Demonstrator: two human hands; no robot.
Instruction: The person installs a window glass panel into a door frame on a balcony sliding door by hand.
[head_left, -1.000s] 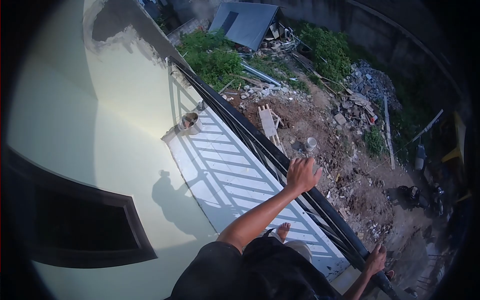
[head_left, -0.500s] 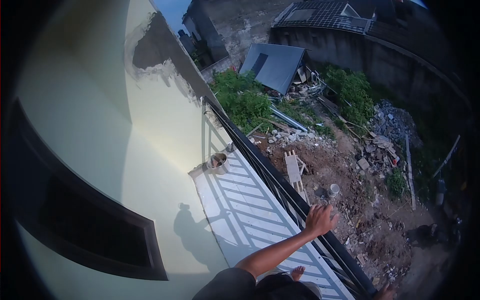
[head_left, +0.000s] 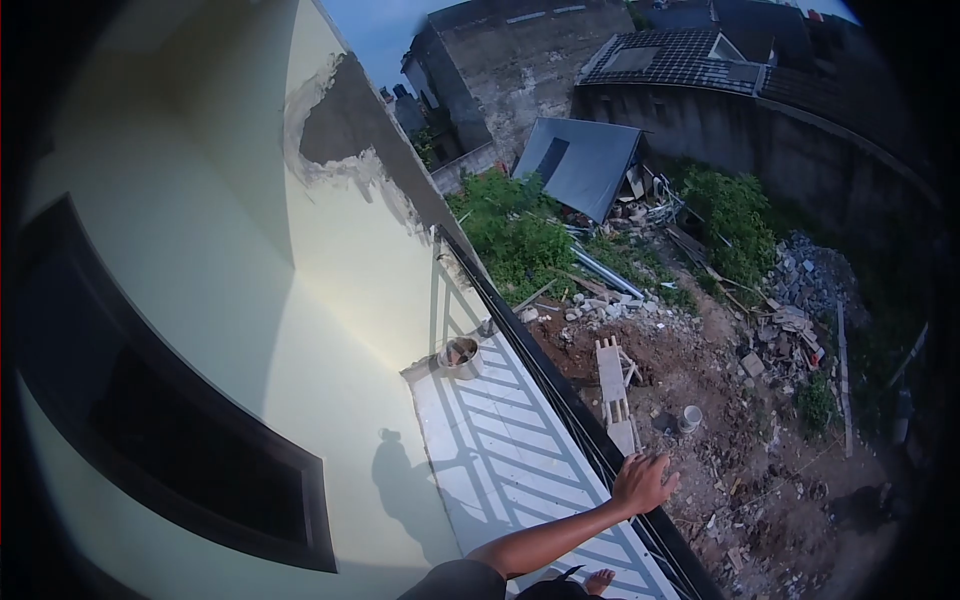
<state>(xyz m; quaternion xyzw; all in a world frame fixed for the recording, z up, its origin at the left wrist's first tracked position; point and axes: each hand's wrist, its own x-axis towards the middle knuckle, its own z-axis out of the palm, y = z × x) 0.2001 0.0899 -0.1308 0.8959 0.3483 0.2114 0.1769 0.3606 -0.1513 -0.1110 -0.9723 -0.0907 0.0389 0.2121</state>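
Note:
My left hand (head_left: 646, 484) lies on the black balcony railing (head_left: 590, 432), its fingers curled over the outer side of the top rail. The left forearm (head_left: 555, 540) reaches across the white tiled floor (head_left: 478, 405), which carries striped railing shadows. A bare foot (head_left: 598, 581) shows beneath the arm at the bottom edge. Farther along the floor, a bucket (head_left: 462, 371) with something brownish inside stands by the corner of the wall. My right hand is out of view.
A pale yellow wall (head_left: 350, 400) with a dark-framed window (head_left: 318, 510) borders the left. Below the railing lie rubble, planks, a white bucket (head_left: 690, 419) and a wooden bench-like piece (head_left: 612, 375). Beyond stands a grey sheet-roofed shelter (head_left: 580, 165) amid bushes.
My view has shifted, so the scene sits lower and farther right. The left hand stays on the railing. The right hand, partly visible earlier at the lower right, has left the view.

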